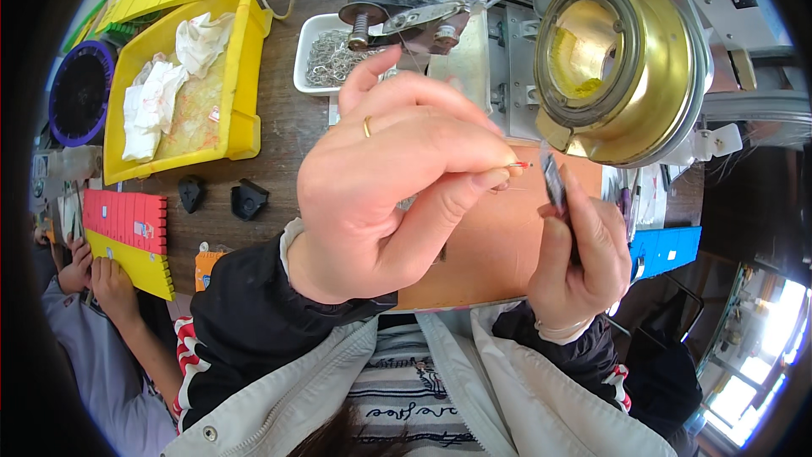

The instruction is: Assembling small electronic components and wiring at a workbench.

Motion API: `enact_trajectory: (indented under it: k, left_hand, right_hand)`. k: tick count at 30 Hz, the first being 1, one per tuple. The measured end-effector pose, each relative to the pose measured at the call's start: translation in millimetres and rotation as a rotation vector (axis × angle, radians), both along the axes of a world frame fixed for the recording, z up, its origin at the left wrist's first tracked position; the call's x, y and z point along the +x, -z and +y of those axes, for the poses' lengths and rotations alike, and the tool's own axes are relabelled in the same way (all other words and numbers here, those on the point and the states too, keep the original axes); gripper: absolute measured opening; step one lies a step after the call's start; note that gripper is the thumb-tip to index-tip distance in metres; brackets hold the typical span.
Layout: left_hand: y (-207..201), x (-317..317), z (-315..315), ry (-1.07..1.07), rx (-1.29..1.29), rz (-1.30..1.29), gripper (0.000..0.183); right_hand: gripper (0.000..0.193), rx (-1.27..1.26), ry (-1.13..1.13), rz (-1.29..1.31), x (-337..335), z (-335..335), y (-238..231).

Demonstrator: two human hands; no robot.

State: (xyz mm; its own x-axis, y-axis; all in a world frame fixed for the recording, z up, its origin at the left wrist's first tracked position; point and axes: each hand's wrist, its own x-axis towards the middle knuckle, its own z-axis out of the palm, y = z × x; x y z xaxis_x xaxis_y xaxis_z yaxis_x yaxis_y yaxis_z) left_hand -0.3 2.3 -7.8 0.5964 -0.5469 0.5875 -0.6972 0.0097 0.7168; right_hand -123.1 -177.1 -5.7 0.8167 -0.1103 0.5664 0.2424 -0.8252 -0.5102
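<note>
My left hand (397,178) is raised over the tan work board, thumb and forefinger pinched together on a tiny red-tipped piece (521,164). A ring shows on one of its fingers, and its other fingers are bent. To its right, my right hand (584,258) grips a slim dark tool with a greyish tip (553,182). That tip points up and stands a short way from the red piece, apart from it. The tool's lower part is hidden in my fingers, so its exact kind cannot be told. The tan board (474,271) lies beneath both hands.
Ahead are a white tray (301,63) of small metal pieces, a metal mechanism (406,21) and a large brass-coloured bowl (668,76). At left sit a yellow bin (245,110) with crumpled white cloths and two black parts (249,200). A co-worker's hands (110,283) hold notched boards (127,220).
</note>
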Motion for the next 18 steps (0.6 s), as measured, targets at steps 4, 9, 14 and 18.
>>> enact_trajectory:
  k: [4, 9, 14, 18]
  left_hand:
    - [-1, 0, 0, -0.018, 0.007, -0.021, 0.005]
    - [3, 0, 0, -0.023, 0.001, -0.057, 0.005]
    - [2, -1, -1, -0.015, 0.012, -0.046, 0.004]
    - [4, -1, -1, -0.017, 0.000, -0.038, 0.003]
  right_hand:
    - [0.046, 0.004, -0.046, -0.034, -7, 2, -4]
    - [0.045, 0.002, -0.050, -0.016, 4, 7, -2]
    - [0.044, 0.027, -0.044, -0.047, 3, 6, 3]
    - [0.044, 0.021, -0.055, -0.037, 9, 9, -1]
